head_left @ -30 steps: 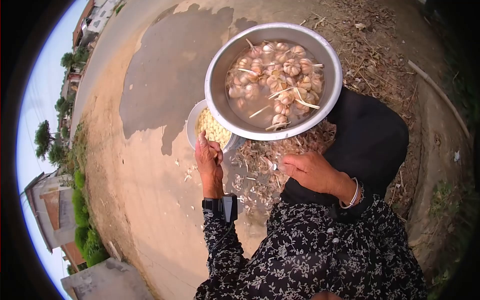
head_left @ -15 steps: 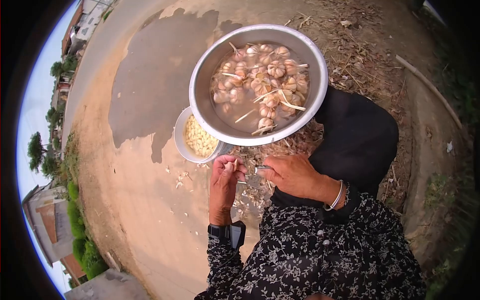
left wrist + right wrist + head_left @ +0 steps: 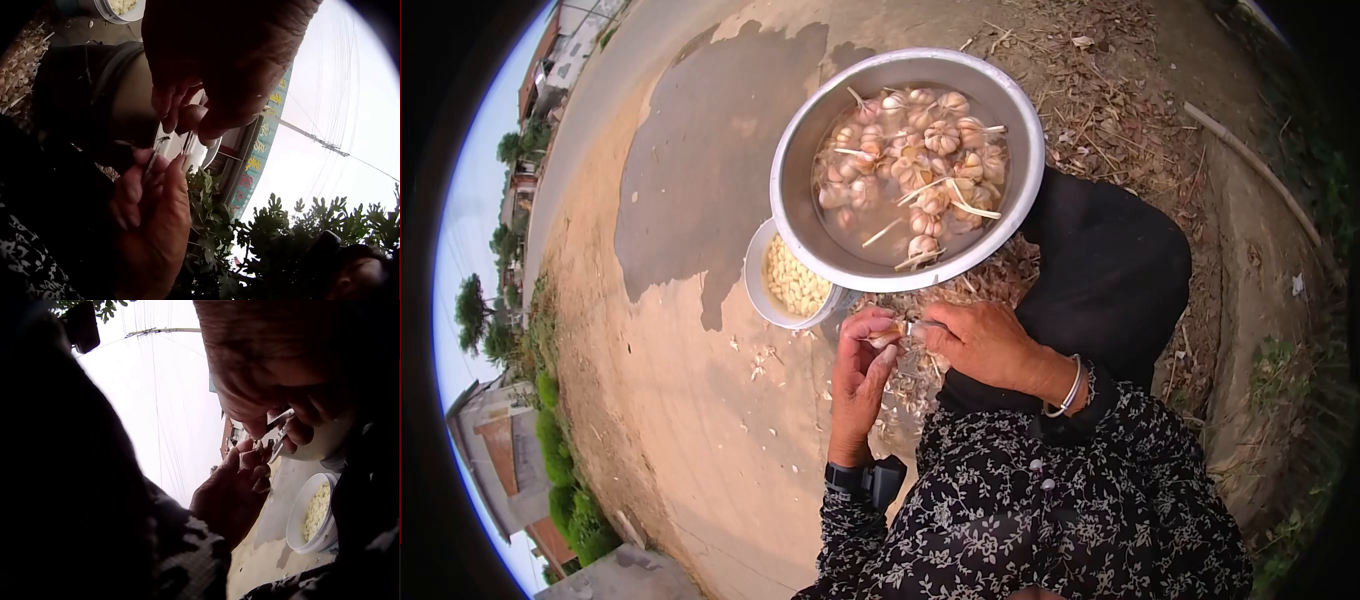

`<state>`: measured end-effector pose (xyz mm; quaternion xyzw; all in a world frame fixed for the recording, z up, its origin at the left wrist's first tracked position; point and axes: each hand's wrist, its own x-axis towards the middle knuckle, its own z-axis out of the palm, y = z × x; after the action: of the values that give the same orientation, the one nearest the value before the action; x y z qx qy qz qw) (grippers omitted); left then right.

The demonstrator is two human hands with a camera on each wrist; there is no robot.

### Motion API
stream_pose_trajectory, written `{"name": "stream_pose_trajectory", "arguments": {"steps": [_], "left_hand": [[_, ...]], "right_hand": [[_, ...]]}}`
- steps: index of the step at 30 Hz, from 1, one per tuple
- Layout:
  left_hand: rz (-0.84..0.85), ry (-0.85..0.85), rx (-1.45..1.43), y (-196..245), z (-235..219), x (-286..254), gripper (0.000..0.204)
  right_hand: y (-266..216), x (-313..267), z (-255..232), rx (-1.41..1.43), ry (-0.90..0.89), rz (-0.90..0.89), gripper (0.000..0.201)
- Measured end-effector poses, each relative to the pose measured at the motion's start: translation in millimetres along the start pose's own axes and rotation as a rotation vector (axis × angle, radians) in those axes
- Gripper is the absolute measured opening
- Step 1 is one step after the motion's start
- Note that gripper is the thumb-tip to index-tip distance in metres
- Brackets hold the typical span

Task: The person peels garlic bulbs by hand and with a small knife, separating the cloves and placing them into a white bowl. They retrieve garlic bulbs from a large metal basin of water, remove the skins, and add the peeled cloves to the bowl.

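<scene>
In the head view my left hand (image 3: pixel 860 375) pinches a garlic clove (image 3: pixel 885 336) between thumb and fingers, just below the big basin. My right hand (image 3: pixel 990 345) grips a small silver nail clipper (image 3: pixel 279 437), its lever spread from its body in the right wrist view. The clipper's tip is right at the clove. In the left wrist view the clove (image 3: pixel 192 117) shows brownish between the left fingertips, close over the right fingers. Whole garlic bulbs (image 3: pixel 930 200) lie in cloudy water in the wide metal basin (image 3: pixel 778 190). Peeled cloves (image 3: pixel 793 280) fill part of a white bucket (image 3: pixel 754 290).
Garlic skins (image 3: pixel 920 385) litter the ground under the hands. A black-trousered leg (image 3: pixel 1115 260) is right of the basin. Dry leaves (image 3: pixel 1100 110) and a long stick (image 3: pixel 1260 170) lie farther right. A wet patch (image 3: pixel 700 150) darkens the paving at left.
My left hand has come from beside the bucket toward the right hand, bringing the clove to the clipper. The right hand has shifted slightly left in view; the basin's contents look unchanged.
</scene>
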<state>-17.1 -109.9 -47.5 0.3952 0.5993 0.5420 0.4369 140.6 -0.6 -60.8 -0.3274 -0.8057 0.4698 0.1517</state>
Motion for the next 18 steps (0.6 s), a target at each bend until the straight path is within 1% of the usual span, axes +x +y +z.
{"name": "stream_pose_trajectory", "arguments": {"steps": [1, 2, 3, 4, 6, 7, 9, 10, 11, 12, 13, 14, 15, 16, 17, 18], "left_hand": [[0.0, -0.001, 0.001, -2.7, -3.8, 0.4, 0.03], [0.011, -0.01, 0.006, -7.6, -8.7, 0.6, 0.031], [0.022, -0.018, 0.012, -5.7, -8.6, 2.1, 0.032], [0.021, -0.018, 0.011, -1.4, -6.0, 0.8, 0.032], [-0.111, 0.006, -0.064, 11.3, 3.8, -0.6, 0.032], [-0.098, 0.0, -0.07, 10.7, 7.3, -0.4, 0.032], [-0.048, 0.066, 0.056, 8.7, 13.2, -2.0, 0.034], [-0.045, 0.054, 0.109, 6.3, 11.4, -3.8, 0.034], [-0.025, 0.037, 0.161, 4.0, 8.3, -5.0, 0.034], [0.001, 0.042, 0.195, 4.8, 7.9, -4.2, 0.033], [0.037, 0.044, 0.222, 3.8, 8.4, -3.7, 0.033], [0.036, 0.016, 0.21, -2.4, 5.9, -1.7, 0.028], [0.064, -0.004, 0.153, -7.7, 3.3, -0.4, 0.03], [0.066, 0.044, 0.031, -20.7, 4.7, -0.6, 0.021], [-0.03, -0.054, 0.354, -19.5, -7.2, -3.2, 0.033], [-0.087, -0.024, 0.33, -2.1, 0.1, -2.2, 0.028]], "right_hand": [[-1.0, 0.1, -0.8, 0.0, 0.001, 0.0, 0.035], [-3.0, -0.2, -2.3, 0.062, -0.016, 0.037, 0.036], [-4.2, -0.3, -2.8, 0.124, -0.033, 0.075, 0.038], [-4.4, 0.3, -2.1, 0.124, -0.033, 0.076, 0.038], [-3.9, 3.4, -0.3, 0.299, 0.042, 0.11, 0.039], [-5.3, 4.3, 0.3, 0.287, 0.051, 0.104, 0.039], [-10.1, 4.1, 1.8, 0.222, 0.062, 0.026, 0.04], [-9.8, 5.2, 2.8, 0.199, 0.029, 0.012, 0.04], [-11.9, 5.8, 1.3, 0.162, -0.015, 0.046, 0.037], [-12.0, 6.4, 0.8, 0.144, 0.036, -0.081, 0.035], [-11.0, 5.0, 6.1, 0.205, 0.117, -0.155, 0.034], [-4.1, 4.8, 8.7, 0.144, 0.038, -0.192, 0.038], [-5.7, 3.0, 5.8, 0.109, 0.002, -0.177, 0.037], [-9.4, 1.7, 0.7, 0.084, 0.006, -0.15, 0.03], [-5.2, 1.6, 3.6, 0.081, -0.034, -0.095, 0.03], [2.4, 2.8, 4.4, 0.074, -0.153, -0.083, 0.041]]}}
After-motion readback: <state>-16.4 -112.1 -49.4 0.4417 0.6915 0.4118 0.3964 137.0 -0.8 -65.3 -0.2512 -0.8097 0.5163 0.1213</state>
